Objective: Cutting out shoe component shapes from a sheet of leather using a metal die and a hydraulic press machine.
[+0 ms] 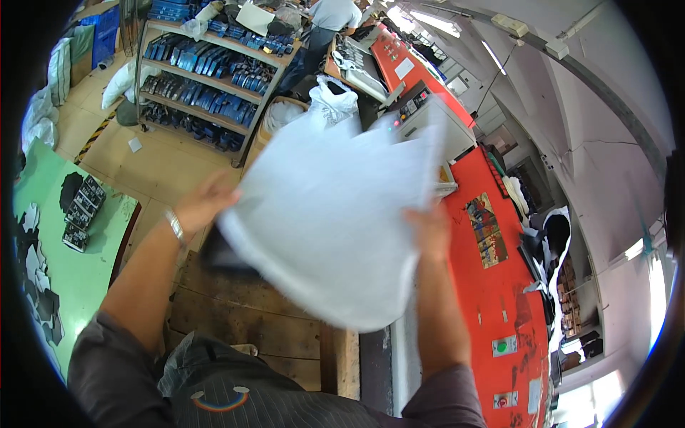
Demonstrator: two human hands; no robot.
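Note:
A large white sheet of soft material (pixel 332 214) is held up in front of me, smeared by motion, with jagged points along its far edge. My left hand (pixel 208 202) grips its left edge, the fingers closed on it. On the right edge my right hand (pixel 430 232) is closed too, blurred, with the thumb over the sheet. The sheet hides most of what lies behind it. Below its left side a dark, blurred thing (pixel 225 251) shows on a wooden bench (pixel 250 314).
A red machine (pixel 467 285) with a green button (pixel 502 347) and a red button (pixel 502 401) runs along my right. At left stands a green table (pixel 107 246) with dark cut pieces. Shelves (pixel 207 78) of blue items stand ahead, near another person (pixel 332 18).

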